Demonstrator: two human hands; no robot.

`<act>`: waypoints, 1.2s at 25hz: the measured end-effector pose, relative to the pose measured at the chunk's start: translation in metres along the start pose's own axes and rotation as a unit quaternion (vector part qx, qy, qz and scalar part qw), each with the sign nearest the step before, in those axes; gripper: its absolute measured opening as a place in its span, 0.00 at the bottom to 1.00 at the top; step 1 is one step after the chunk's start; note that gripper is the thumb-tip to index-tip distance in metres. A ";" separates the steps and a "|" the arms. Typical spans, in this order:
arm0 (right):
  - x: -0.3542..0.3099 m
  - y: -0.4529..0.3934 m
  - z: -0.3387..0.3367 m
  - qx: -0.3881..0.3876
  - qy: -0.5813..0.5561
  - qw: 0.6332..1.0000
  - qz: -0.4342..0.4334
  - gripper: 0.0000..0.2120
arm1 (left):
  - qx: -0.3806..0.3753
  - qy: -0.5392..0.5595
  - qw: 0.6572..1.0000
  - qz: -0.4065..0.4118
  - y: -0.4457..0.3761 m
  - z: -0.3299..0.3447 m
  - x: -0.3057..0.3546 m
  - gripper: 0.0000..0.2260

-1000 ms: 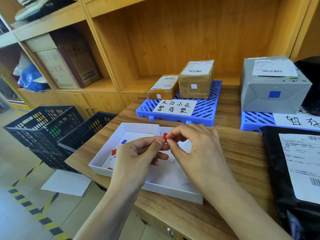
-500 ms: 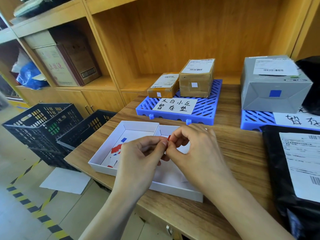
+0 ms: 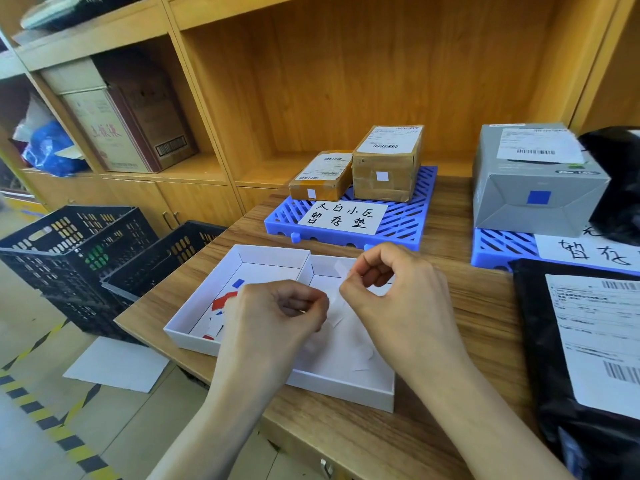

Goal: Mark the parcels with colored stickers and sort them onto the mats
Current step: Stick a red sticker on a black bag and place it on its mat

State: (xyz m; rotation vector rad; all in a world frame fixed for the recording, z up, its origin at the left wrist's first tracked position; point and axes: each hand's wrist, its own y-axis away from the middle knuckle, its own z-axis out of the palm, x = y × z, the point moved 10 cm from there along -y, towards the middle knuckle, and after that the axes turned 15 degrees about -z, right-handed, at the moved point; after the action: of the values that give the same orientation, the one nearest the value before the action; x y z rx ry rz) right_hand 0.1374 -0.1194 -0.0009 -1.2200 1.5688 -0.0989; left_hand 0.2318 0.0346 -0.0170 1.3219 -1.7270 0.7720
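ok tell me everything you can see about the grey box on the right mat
The grey box is a cardboard-looking carton with folded, taped flaps on its near face. A small blue square sticker sits on that face. A white shipping label with a barcode covers much of its top. It stands upright on the right blue slatted mat, behind that mat's handwritten card. A black bag presses against its right side. Neither hand touches it.

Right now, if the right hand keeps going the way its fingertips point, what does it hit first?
The right hand points left toward the left hand, so probably that hand's fingertips first; the gap looks small. Both are over the white tray. Depth is unclear from one view.
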 end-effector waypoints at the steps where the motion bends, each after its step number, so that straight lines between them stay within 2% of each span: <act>1: 0.000 0.000 0.001 -0.002 0.002 1.000 -0.002 0.07 | -0.007 -0.002 1.000 -0.005 -0.001 0.001 -0.001 0.05; 6: 0.003 0.001 0.004 -0.019 0.017 1.000 -0.015 0.06 | -0.044 0.052 0.998 0.014 0.000 0.004 0.006 0.07; 9: -0.004 0.001 0.013 -0.052 0.039 0.997 -0.049 0.07 | -0.070 0.140 0.988 -0.019 -0.003 0.008 0.001 0.08; 15: -0.011 0.003 0.021 -0.076 0.017 0.994 -0.073 0.04 | -0.089 0.202 0.974 -0.056 -0.004 0.013 -0.006 0.06; 19: 0.000 0.002 0.014 -0.043 -0.042 0.998 -0.024 0.04 | -0.095 0.204 0.973 -0.047 -0.003 0.011 -0.005 0.07; 24: 0.009 0.002 0.016 -0.044 -0.101 0.994 0.025 0.02 | -0.102 0.207 0.973 -0.032 0.002 0.011 -0.003 0.07; 30: 0.002 0.002 0.015 -0.061 -0.098 0.993 0.026 0.03 | -0.068 0.167 0.983 -0.015 0.009 -0.002 -0.001 0.07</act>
State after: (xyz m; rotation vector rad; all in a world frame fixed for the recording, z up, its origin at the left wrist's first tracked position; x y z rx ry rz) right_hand 0.1479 -0.1127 -0.0097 -1.2432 1.4489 0.1479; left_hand 0.2238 0.0390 -0.0175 1.0567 -1.4611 0.7940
